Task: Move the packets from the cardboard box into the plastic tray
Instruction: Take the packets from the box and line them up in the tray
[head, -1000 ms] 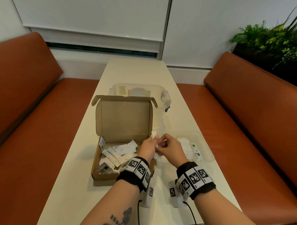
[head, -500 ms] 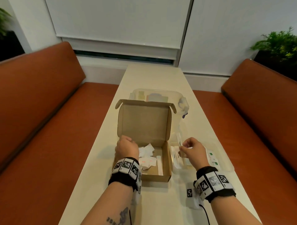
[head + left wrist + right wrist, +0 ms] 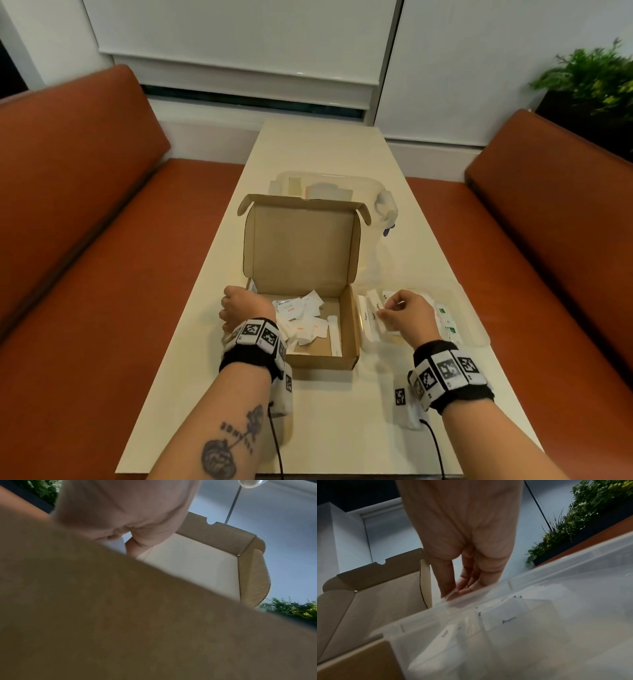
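Observation:
The open cardboard box point(image 3: 352, 322) sits on the table with its lid upright and several white packets point(image 3: 301, 318) loose inside. My left hand point(image 3: 238, 301) is at the box's far left corner with its fingers curled down inside. In the left wrist view the box wall point(image 3: 120, 615) hides the fingertips of that hand point(image 3: 130, 520). The clear plastic tray point(image 3: 474, 310) lies right of the box. My right hand point(image 3: 383, 310) reaches into its left end and pinches a narrow white packet point(image 3: 371, 310) standing among others. In the right wrist view the right hand's fingertips point(image 3: 462, 586) dip behind the tray rim point(image 3: 539, 582).
A clear lidded plastic container point(image 3: 342, 181) stands just behind the box. The narrow cream table point(image 3: 342, 418) runs between two orange benches point(image 3: 102, 240). A green plant point(image 3: 589, 78) is at the far right. More packets point(image 3: 448, 318) lie in the tray's right part.
The hands parted from the box's right edge. My left hand went to the box's far left corner. My right hand carried a packet right and lowered it into the tray.

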{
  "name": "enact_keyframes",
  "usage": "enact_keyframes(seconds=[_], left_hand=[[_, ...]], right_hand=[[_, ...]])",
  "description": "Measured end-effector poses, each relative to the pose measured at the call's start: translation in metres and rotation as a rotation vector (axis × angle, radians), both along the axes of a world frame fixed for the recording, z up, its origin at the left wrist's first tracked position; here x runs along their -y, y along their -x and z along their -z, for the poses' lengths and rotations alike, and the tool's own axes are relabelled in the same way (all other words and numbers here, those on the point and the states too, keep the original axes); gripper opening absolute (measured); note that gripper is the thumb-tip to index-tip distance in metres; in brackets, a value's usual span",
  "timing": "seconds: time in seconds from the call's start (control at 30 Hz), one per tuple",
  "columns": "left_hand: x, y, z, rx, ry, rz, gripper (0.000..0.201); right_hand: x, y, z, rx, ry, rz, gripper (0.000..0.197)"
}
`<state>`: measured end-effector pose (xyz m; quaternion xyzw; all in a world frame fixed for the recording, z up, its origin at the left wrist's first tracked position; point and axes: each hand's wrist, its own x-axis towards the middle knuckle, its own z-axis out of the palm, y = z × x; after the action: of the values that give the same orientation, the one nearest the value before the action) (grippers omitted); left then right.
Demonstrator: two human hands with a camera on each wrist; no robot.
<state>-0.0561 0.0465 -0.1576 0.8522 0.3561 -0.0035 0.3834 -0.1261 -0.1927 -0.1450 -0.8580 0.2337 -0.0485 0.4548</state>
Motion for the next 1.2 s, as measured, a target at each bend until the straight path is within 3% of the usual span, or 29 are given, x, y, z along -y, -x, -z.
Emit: enact_keyframes(seconds=[0.33,0.7,0.9,1.2], left_hand=[[0.001,-0.001,0.004,-0.005,0.002,0.012,0.035],[0.002,0.0,0.005,0.001,0.009,-0.001,0.032],[0.002,0.001,0.006,0.016,0.007,-0.001,0.031],[0.001,0.003,0.006,0.032,0.009,0.013,0.032]], right_hand=[[-0.008,-0.003,0.002,0.002,0.008,-0.017,0.008],[-0.013,-0.007,0.009,-0.156,0.076,-0.118,0.032],[-0.014,-0.01,0.009,-0.21,0.233,-0.199,0.04],[-0.014,-0.008,0.012,-0.216,0.25,-0.204,0.039]])
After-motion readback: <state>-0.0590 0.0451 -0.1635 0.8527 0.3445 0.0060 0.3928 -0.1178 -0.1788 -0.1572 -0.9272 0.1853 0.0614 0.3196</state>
